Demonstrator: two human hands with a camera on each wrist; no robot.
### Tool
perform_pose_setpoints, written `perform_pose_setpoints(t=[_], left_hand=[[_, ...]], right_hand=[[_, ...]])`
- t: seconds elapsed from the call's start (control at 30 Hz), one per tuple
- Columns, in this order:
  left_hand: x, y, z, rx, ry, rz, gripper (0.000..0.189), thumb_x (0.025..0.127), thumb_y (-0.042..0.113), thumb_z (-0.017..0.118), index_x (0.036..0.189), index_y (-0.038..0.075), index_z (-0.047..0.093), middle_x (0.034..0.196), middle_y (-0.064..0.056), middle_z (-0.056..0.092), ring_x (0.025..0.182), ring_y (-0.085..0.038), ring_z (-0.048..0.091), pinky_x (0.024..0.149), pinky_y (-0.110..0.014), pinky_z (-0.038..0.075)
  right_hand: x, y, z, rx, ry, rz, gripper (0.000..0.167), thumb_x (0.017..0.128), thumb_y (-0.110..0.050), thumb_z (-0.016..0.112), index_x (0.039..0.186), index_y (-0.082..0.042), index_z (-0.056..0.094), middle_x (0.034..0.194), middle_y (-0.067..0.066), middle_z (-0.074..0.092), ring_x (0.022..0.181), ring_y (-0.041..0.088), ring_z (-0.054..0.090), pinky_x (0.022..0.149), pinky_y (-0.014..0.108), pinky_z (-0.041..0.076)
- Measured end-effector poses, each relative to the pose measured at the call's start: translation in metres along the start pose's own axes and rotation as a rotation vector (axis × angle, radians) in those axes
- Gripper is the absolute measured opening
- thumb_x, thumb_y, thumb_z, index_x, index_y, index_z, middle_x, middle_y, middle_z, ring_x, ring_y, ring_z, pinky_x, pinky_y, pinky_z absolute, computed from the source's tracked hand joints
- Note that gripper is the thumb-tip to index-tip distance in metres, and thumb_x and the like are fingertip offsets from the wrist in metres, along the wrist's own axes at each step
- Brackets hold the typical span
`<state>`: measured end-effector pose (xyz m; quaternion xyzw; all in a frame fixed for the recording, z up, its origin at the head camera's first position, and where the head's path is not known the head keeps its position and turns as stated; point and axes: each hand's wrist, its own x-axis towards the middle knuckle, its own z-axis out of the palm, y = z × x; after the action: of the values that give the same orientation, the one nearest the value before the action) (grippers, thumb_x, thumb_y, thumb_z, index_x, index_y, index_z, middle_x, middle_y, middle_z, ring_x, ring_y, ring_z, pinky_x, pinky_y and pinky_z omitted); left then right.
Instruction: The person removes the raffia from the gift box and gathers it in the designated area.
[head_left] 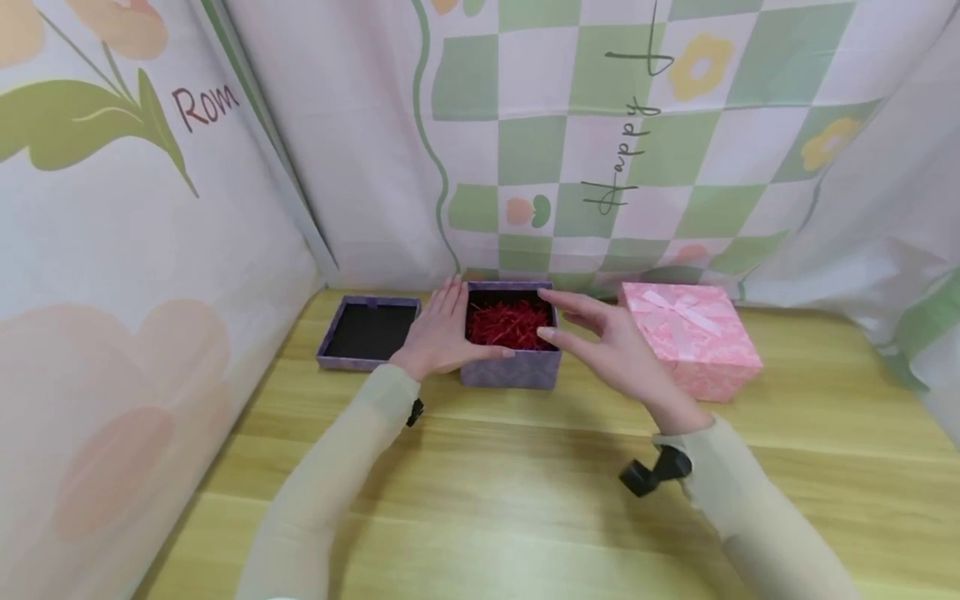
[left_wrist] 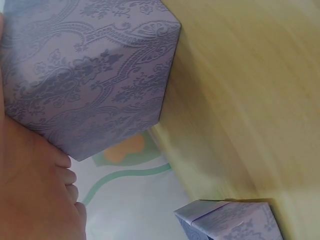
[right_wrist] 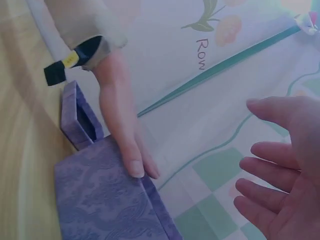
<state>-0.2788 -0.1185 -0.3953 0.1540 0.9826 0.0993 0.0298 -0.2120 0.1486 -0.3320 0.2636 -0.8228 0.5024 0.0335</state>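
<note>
A purple patterned box (head_left: 510,372) stands uncovered on the table, with red shredded paper (head_left: 510,323) inside its black interior. My left hand (head_left: 433,338) lies along the box's left side, fingers straight and thumb over the front rim. Around the right side hovers my right hand (head_left: 617,346), its fingers loosely spread. In the right wrist view that hand (right_wrist: 280,167) holds nothing and appears apart from the box. The box's embossed side (left_wrist: 95,70) fills the upper part of the left wrist view.
Left of the box lies its shallow purple lid (head_left: 352,364), black inside facing up. A pink box (head_left: 716,333) with a ribbon bow stands at the right. Printed curtains (head_left: 375,167) hang behind and to the left of the wooden table (head_left: 480,500).
</note>
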Motion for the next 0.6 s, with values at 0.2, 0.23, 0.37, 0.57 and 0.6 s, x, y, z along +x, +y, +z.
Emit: perform_pose_setpoints(t=[0.2, 0.23, 0.37, 0.57, 0.6], left_hand=[[0.000, 0.001, -0.001, 0.019, -0.003, 0.008, 0.137, 0.072, 0.098, 0.042, 0.162, 0.006, -0.004, 0.168, -0.009, -0.012, 0.152, -0.020, -0.015, 0.120, -0.032, -0.011], [0.000, 0.000, -0.002, 0.023, -0.007, 0.007, 0.137, 0.072, 0.099, 0.041, 0.162, 0.006, -0.004, 0.168, -0.009, -0.013, 0.152, -0.020, -0.016, 0.120, -0.032, -0.011], [0.001, 0.000, -0.001, 0.034, -0.014, 0.002, 0.137, 0.071, 0.100, 0.038, 0.162, 0.008, -0.006, 0.168, -0.007, -0.015, 0.151, -0.018, -0.017, 0.120, -0.031, -0.012], [0.001, 0.000, -0.001, 0.024, -0.011, 0.005, 0.136, 0.072, 0.099, 0.037, 0.162, 0.007, -0.005, 0.168, -0.009, -0.012, 0.153, -0.021, -0.013, 0.121, -0.033, -0.009], [0.001, 0.000, -0.001, 0.019, -0.010, 0.004, 0.136, 0.072, 0.099, 0.038, 0.162, 0.006, -0.004, 0.169, -0.009, -0.011, 0.153, -0.021, -0.012, 0.121, -0.033, -0.009]], right_hand=[[0.048, 0.014, 0.009, -0.023, -0.093, 0.059, 0.062, 0.094, -0.034, 0.076, 0.148, -0.009, 0.055, 0.148, 0.007, 0.054, 0.133, 0.030, 0.052, 0.107, 0.047, 0.044], [0.056, 0.018, 0.011, -0.024, -0.109, 0.066, 0.064, 0.094, -0.034, 0.076, 0.148, -0.007, 0.054, 0.148, 0.009, 0.053, 0.132, 0.032, 0.052, 0.107, 0.047, 0.045], [0.081, 0.035, 0.021, -0.056, -0.188, 0.132, 0.072, 0.092, -0.034, 0.078, 0.150, -0.002, 0.049, 0.150, 0.016, 0.050, 0.134, 0.034, 0.050, 0.107, 0.047, 0.045], [0.105, 0.049, 0.042, -0.255, -0.373, 0.224, 0.089, 0.089, -0.040, 0.079, 0.155, 0.003, 0.038, 0.155, 0.022, 0.042, 0.141, 0.037, 0.040, 0.114, 0.050, 0.035], [0.107, 0.050, 0.045, -0.298, -0.396, 0.234, 0.091, 0.088, -0.041, 0.080, 0.155, 0.003, 0.037, 0.155, 0.022, 0.042, 0.141, 0.037, 0.040, 0.114, 0.050, 0.036]])
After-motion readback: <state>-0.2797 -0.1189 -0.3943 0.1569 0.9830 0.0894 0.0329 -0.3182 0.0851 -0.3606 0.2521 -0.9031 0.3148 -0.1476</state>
